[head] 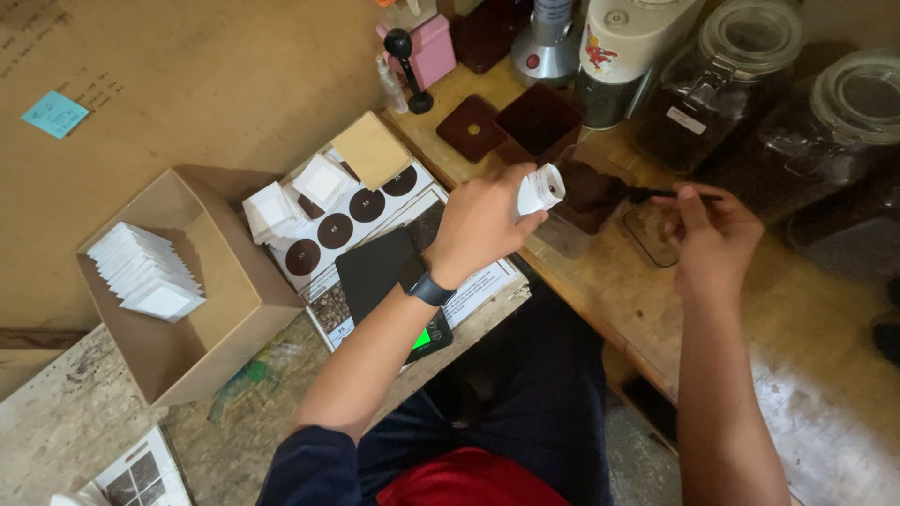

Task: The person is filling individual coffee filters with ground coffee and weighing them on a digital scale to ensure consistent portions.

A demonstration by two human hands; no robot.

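Seen from above: wooden desk (797, 337), its far edge crowded with glass jars (750, 56) cut off by the frame's top, contents too dark to make out. At the left edge, open cardboard box (216, 319) holding a row of white sachets (150, 272). Nearer the middle, black scale (380, 267), partly hidden by the left forearm. Left hand (478, 225) — fingers curled, pinching a small white sachet (541, 190) over the desk's middle. Right hand (712, 239) — fingertips pressed together on a thin dark tool (656, 195), tip unclear.
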